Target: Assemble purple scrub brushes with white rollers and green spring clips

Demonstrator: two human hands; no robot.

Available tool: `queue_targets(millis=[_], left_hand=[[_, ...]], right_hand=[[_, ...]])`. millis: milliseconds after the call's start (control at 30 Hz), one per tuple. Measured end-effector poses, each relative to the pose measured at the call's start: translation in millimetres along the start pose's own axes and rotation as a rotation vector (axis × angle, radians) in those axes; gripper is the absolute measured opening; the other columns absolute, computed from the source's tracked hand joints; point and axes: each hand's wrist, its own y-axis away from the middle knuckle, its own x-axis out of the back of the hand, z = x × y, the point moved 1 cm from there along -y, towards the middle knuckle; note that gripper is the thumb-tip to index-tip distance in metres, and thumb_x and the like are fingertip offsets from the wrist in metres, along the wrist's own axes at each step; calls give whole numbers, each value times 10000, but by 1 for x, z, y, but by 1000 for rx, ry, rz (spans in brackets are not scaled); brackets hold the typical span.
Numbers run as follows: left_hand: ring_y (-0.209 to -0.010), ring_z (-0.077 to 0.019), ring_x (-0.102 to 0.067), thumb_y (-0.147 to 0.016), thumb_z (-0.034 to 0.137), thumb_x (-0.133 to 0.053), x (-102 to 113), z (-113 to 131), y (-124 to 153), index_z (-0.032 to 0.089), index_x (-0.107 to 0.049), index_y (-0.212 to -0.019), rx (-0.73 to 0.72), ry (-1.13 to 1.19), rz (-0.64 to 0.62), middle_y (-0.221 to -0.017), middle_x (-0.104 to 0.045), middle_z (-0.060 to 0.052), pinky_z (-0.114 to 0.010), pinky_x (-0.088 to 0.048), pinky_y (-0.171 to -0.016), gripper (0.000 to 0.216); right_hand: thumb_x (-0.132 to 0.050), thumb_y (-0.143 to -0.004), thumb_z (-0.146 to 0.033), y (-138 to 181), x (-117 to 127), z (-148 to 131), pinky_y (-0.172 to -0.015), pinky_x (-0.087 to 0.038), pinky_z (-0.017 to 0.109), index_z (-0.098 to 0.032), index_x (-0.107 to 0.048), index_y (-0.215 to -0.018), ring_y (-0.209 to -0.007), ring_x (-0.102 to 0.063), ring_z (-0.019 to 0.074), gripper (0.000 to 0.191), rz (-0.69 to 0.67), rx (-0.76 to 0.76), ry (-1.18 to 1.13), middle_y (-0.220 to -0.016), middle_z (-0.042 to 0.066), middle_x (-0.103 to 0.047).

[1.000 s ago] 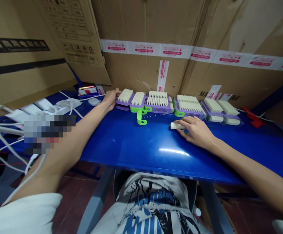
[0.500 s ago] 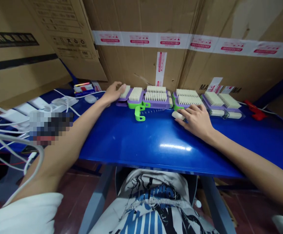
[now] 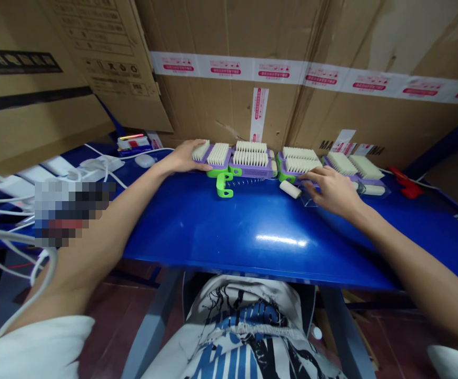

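Observation:
My left hand (image 3: pixel 187 156) is closed around the leftmost purple holder (image 3: pixel 205 161), fingers behind and thumb in front; a cream ribbed block tops that holder. Beside it sits a purple-and-green holder (image 3: pixel 217 167) with a similar block. My right hand (image 3: pixel 329 189) is at the front right of another purple-and-green holder (image 3: pixel 286 167), thumb and fingers apart and partly curled. A clear plastic piece (image 3: pixel 310 200) shows by its thumb; I cannot tell whether they touch. The short white cylinder (image 3: pixel 290 189) lies on the table left of that hand.
A green bracket (image 3: pixel 224 185) and a row of small springs (image 3: pixel 248 182) lie before a purple holder (image 3: pixel 252 171). More cream blocks (image 3: pixel 365 167) and a red object (image 3: pixel 407 183) are to the right. Cables and white power strips (image 3: pixel 61 168) crowd the left. Cardboard (image 3: pixel 221 105) stands behind.
My right hand has let go of the white cylinder and moved slightly right. My left hand has lowered its fingers and closed on the leftmost purple holder.

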Motion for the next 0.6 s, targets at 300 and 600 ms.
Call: queue_targets(millis=[300, 600], left_hand=[[-1452, -364, -664, -1006, 611, -818, 16, 63, 27, 196, -759, -1500, -426, 2, 171, -1528, -756, -154, -552, -480, -1299, 648], [-1329, -382, -741, -1027, 470, -840, 6, 121, 64, 206, -833, -1356, -575, -439, -227, -1356, -832, -156, -442, -581, -1014, 421]], right_hand=[[-597, -1093, -415, 2, 1, 19, -814, -557, 439, -214, -859, -1421, -960, -801, 342, 466, -158, -111, -39, -1216, 173, -842], [-535, -1102, -240, 5, -2, 9, -1015, -586, 512, -165, -855, -1442, -1231, -715, 397, 473, 30, 125, 69, -1352, 196, -824]])
